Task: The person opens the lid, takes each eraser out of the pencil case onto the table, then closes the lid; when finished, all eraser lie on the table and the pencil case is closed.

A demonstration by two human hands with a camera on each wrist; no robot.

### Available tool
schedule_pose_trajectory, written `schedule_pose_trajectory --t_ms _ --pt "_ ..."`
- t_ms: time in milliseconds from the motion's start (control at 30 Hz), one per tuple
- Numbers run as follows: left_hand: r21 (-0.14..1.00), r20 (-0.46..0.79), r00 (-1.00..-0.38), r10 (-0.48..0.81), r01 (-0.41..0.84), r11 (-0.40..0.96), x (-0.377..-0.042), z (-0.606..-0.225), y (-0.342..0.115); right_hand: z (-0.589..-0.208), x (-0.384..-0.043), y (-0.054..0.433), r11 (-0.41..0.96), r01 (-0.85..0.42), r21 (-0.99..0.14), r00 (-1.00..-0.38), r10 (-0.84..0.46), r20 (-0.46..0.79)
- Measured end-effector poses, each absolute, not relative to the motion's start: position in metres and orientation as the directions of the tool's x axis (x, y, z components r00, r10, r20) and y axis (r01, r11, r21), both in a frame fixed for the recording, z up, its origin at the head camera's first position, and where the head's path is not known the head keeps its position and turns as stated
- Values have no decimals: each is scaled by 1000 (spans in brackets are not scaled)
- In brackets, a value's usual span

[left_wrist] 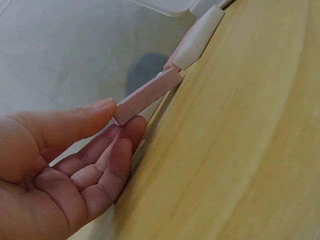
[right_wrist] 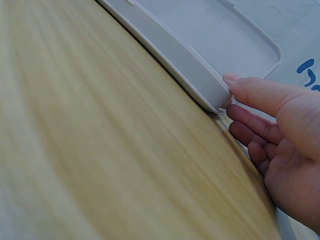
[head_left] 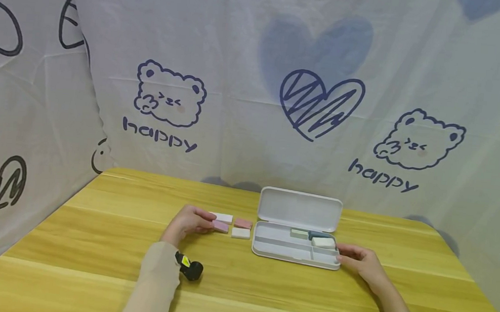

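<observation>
My left hand (head_left: 188, 221) pinches one end of a lilac eraser (left_wrist: 150, 96) between thumb and forefinger, the other fingers curled below. Beside it in the head view lie a white eraser (head_left: 223, 218) behind, a pink eraser (head_left: 243, 223) and another white eraser (head_left: 240, 233) to the right. My right hand (head_left: 360, 263) grips the right end of an open white pencil case (head_left: 282, 250), thumb at the rim in the right wrist view. Inside the case sit a pale green eraser (head_left: 299, 234), a dark blue-grey eraser (head_left: 317, 235) and a cream eraser (head_left: 323, 242).
The case's lid (head_left: 300, 209) stands raised at the back. Low dividers split the case into compartments. Under everything is a wood-grain table (head_left: 238, 293), with a printed cloth (head_left: 241, 51) hanging behind and at the left.
</observation>
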State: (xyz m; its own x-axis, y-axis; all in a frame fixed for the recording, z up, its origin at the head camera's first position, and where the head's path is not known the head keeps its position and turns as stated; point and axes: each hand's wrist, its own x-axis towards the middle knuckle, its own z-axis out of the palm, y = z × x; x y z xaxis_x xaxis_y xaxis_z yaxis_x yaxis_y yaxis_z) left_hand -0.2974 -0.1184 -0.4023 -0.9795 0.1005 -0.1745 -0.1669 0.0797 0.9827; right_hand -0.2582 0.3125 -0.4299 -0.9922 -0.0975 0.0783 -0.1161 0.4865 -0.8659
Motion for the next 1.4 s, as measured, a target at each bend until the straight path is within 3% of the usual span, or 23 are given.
schedule_pose_trajectory --t_ms 367,533,1033,1400 --pt "984 -163 -968 192 -145 104 -296 -398 -131 -429 -257 313 491 -101 -865 -994 -82 69" --pt "976 -189 -973 129 -172 130 -293 -392 -131 -429 -257 313 482 -111 -869 -993 -96 73" --pt "974 -169 -980 109 -149 170 -295 -391 -126 -428 -258 313 455 -110 -884 -993 -96 74" --pt "969 -79 -986 148 -41 245 -296 -383 -107 -428 -257 313 446 -124 -886 -991 -92 93"
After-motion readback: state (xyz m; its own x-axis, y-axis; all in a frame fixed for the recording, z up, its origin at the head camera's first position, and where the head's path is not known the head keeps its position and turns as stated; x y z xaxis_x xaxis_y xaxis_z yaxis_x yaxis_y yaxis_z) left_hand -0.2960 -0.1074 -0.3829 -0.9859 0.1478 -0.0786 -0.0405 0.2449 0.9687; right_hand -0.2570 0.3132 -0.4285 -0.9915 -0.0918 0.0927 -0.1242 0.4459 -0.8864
